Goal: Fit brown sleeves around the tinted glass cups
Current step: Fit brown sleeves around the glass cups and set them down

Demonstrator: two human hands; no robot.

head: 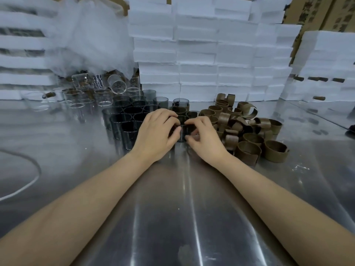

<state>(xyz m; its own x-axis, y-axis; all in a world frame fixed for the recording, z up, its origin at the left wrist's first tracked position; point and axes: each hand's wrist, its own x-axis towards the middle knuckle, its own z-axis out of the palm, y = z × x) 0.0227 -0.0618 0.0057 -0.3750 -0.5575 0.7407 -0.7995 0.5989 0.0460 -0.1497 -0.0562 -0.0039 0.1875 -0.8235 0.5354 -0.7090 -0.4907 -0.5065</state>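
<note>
Holding: I see both hands meeting at mid-table on one tinted glass cup (181, 134), which stands upright on the steel table (172, 208).
Grip, left hand (156, 135): fingers curled round the cup's left side, grasping it.
Grip, right hand (204, 140): thumb and fingers pinch a brown sleeve (191, 129) against the cup's right side.
Sleeve fit: hidden by the fingers; I cannot tell how far it wraps round.
Cup stock: a cluster of tinted cups (124, 120) just beside the left hand, upright and touching one another.
Sleeve stock: a heap of loose sleeves (249, 135) just beside the right hand; some are closed rings, some sprung open.
Background: clear glasses (86, 98) at the far left; white foam blocks (192, 54) stacked behind.
</note>
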